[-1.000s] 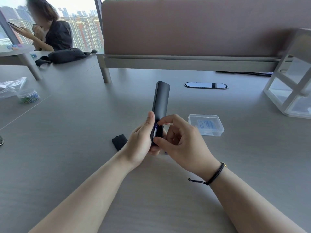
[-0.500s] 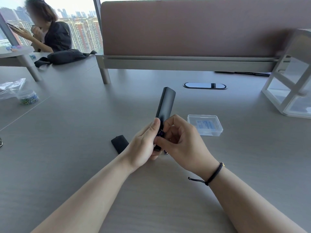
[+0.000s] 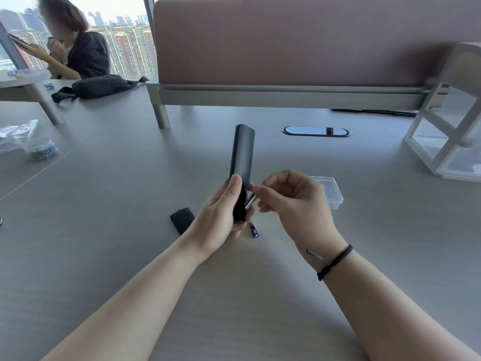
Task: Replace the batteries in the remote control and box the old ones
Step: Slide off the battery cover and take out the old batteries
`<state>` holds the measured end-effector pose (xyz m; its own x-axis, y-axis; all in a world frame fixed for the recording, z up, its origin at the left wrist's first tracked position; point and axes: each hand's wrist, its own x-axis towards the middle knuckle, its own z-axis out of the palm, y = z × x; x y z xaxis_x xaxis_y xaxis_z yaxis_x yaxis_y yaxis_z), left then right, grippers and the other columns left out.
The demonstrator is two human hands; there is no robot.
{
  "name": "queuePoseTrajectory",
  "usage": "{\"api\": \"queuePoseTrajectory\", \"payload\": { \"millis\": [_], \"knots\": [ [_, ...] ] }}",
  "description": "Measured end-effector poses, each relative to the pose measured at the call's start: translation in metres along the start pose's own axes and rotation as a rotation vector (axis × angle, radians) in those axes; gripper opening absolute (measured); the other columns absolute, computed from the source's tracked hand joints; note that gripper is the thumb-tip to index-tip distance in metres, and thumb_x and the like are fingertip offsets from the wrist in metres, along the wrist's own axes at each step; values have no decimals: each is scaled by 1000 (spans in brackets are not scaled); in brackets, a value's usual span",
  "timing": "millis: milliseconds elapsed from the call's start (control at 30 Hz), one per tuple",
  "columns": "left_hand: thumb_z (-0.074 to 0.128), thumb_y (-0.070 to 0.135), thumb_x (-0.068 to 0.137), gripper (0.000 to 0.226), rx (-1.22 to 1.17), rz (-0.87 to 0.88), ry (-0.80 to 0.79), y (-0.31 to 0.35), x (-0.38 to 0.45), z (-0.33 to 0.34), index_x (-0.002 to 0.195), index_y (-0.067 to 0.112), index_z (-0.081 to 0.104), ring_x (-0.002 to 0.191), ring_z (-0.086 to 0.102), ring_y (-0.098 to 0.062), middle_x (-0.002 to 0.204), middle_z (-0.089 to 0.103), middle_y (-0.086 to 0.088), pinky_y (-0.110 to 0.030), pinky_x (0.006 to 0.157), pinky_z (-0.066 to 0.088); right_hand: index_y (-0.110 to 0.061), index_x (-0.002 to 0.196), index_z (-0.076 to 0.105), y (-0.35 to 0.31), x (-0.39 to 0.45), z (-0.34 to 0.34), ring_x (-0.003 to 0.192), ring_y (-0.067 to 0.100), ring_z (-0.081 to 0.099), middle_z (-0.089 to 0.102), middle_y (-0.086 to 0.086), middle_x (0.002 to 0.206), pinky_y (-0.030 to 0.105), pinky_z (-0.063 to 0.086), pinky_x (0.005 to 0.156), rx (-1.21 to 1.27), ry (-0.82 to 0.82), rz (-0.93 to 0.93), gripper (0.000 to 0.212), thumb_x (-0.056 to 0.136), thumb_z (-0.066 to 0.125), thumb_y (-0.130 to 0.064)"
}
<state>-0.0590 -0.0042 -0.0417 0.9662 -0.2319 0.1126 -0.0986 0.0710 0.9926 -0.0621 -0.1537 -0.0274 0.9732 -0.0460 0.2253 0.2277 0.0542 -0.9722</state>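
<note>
My left hand [image 3: 221, 212] grips the lower end of a slim black remote control [image 3: 242, 157], which stands nearly upright above the table. My right hand [image 3: 291, 201] pinches a small battery [image 3: 250, 200] right at the remote's open battery bay. Another purple battery [image 3: 253, 230] lies on the table just below my left hand. The black battery cover [image 3: 182, 220] rests on the table to the left of that hand. A clear plastic box [image 3: 330, 191] with a blue label sits behind my right hand, partly hidden by it.
A white open-frame stand [image 3: 447, 131] fills the right side. A brown desk divider [image 3: 299, 43] runs across the back, with an oval cable port [image 3: 316, 131] in front. A jar of coloured clips [image 3: 41, 149] and a plastic bag sit far left. A person sits behind a black bag [image 3: 99, 86].
The remote has tilted back to upright. My right hand has pulled away to the right with a battery in its fingertips, and a purple battery now shows on the table below.
</note>
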Motion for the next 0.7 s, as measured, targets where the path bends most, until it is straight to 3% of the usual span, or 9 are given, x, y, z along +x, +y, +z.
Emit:
{"api": "queuePoseTrajectory", "payload": {
  "millis": [67,133,233,300,400,500,700],
  "knots": [
    [32,51,102,49,-37,1,84,-2,3,-3,106,9,56,46,30,-18,68,53,-14,-27,46,25,-11,71,65,0,7,-7,46,10,55,65,-5,54,25,49,50,15,109,37,17,83,77,-4],
    [32,51,101,47,-88,2,159,-3,7,-5,107,11,56,43,26,-16,62,55,-8,-24,44,23,-14,70,67,1,11,-14,42,5,48,60,-10,49,20,41,45,-145,156,37,17,83,77,-11],
    [30,51,102,46,-149,10,218,-3,11,-8,105,12,55,40,25,-14,60,53,-5,-21,42,24,-18,72,69,9,10,-15,38,1,46,59,-10,49,15,37,41,-521,34,35,14,83,77,-20],
    [30,51,102,46,-158,7,235,-3,11,-9,105,12,53,40,24,-14,60,52,-5,-20,41,23,-20,72,69,17,7,-11,45,0,53,63,-9,54,22,47,49,-727,-55,27,13,83,75,-24],
    [29,51,102,46,-153,1,237,-2,11,-9,105,12,53,38,26,-13,61,51,-6,-19,40,22,-24,74,69,21,5,-9,67,13,62,63,-11,63,34,57,66,-947,-131,8,9,81,71,-29],
    [30,53,101,48,-139,-14,232,-3,10,-8,107,12,53,39,30,-13,62,52,-5,-21,42,22,-24,78,69,21,4,-11,75,17,64,63,-11,66,34,56,68,-1004,-138,-8,14,84,68,-37],
    [31,56,99,50,-125,-28,244,-4,10,-8,109,11,52,41,33,-15,62,53,-5,-25,43,22,-31,96,64,14,7,-18,68,9,57,60,-9,67,30,47,62,-960,-218,42,32,78,72,-56]
  ]
}}
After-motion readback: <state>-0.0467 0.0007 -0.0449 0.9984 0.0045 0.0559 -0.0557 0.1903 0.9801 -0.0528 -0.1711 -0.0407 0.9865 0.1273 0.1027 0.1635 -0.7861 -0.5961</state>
